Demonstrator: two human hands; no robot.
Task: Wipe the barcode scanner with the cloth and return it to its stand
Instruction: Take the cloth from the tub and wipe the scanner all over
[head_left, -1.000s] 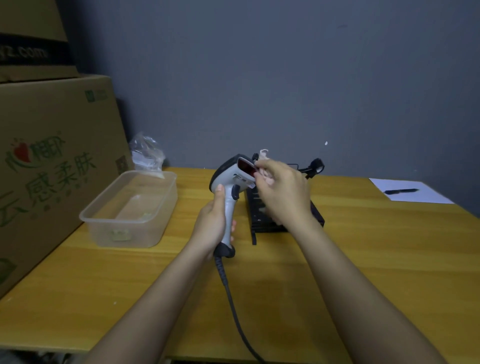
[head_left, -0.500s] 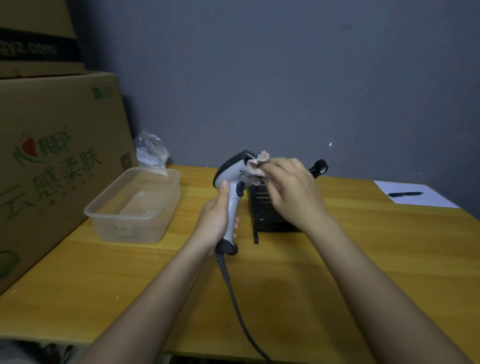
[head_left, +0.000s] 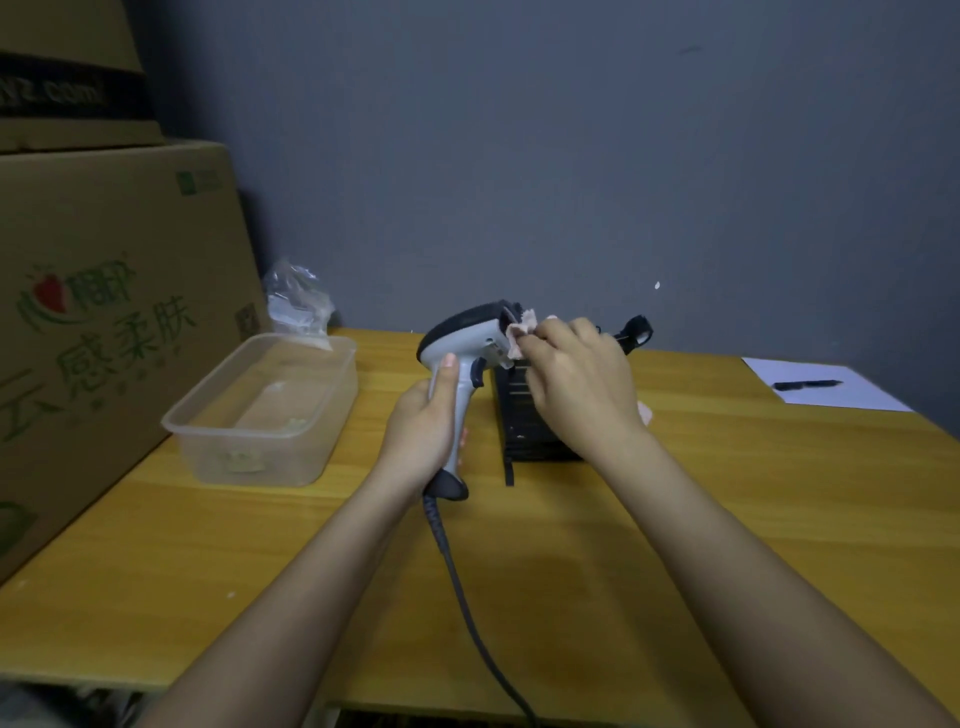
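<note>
Wiping: the right hand (head_left: 576, 384) is pressing a small pink cloth (head_left: 521, 336) against the front face of the barcode scanner (head_left: 470, 338).
Left hand: the left hand (head_left: 423, 428) is wrapping tight around the scanner's white handle, with the thumb lying up the side near the dark trigger.
Right hand: its fingers (head_left: 558, 338) are pinching together on the cloth, and a little pink bit is peeking out by the wrist.
Scanner: it is being held up above the table (head_left: 727, 519), standing upright with its dark top pointing toward the wall.
Cord: a grey cord (head_left: 467, 613) is hanging from the bottom of the handle and running down off the near edge of the table.
Stand: a black stand (head_left: 524, 415) is sitting on the table just behind the hands, partly hidden by the right hand, with a black clip part (head_left: 636, 330) sticking up behind it.
Tub: a clear plastic tub (head_left: 270, 410) is sitting on the table to the left, open on top; something small and pale is lying at the bottom, too blurry to name.
Bag: a crinkly clear plastic bag (head_left: 296, 296) is standing just behind the tub.
Boxes: big cardboard boxes (head_left: 104, 312) are stacking up at the left edge, right beside the tub.
Paper: a white sheet of paper (head_left: 826, 389) is lying far to the right with a black pen (head_left: 805, 384) on top of it.
</note>
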